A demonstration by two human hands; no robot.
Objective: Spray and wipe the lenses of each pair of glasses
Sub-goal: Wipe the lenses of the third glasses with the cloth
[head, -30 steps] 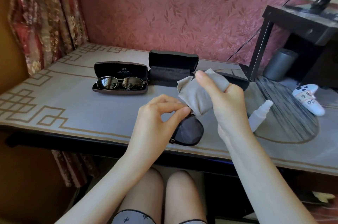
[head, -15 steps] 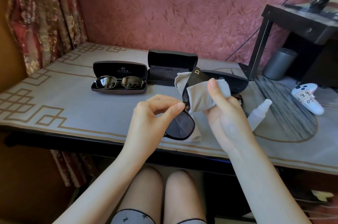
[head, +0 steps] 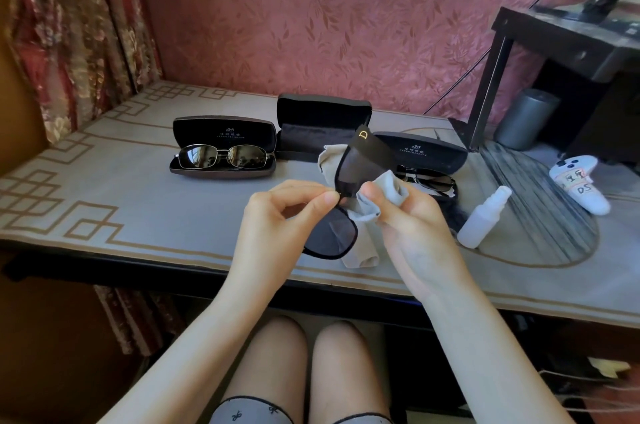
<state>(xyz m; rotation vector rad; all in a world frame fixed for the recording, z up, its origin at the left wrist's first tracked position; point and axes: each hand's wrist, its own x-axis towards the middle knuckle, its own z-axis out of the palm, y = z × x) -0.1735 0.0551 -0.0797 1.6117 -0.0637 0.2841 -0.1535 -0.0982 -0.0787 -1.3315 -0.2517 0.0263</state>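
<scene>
With the thumb and forefinger of our left hand (head: 284, 216) we pinch the bridge of the black sunglasses (head: 351, 171), and the other fingers curl loosely beneath. Our right hand (head: 412, 219) grips the grey cloth (head: 369, 212). Its fingers curl round a fold, and the thumb presses that fold against the lower corner of the upper lens.

The sunglasses stand on end in the air above the near strip of the table (head: 138, 209), one lens up and one down. The cloth's tail hangs behind the lower lens. We see the table's front edge running just below both wrists.

The spray bottle (head: 481, 219) stands just beside our right hand. Behind our hands three open cases lie in a row. The left case (head: 221, 134) holds metal-framed glasses (head: 225, 159). Next come the middle case (head: 322, 117) and the right case (head: 426, 150), which holds another pair (head: 429, 181) near our right knuckles.

To the left, patterned mat stretches from our left hand to the table's side edge by the curtain (head: 69, 25). Far right, a white controller (head: 578, 188) lies well apart from the bottle.

Compared with half a second ago, the cloth sits lower on the upper lens. The lens and the temple with its gold D now show nearly whole, and our right forefinger no longer reaches up over the cloth.
</scene>
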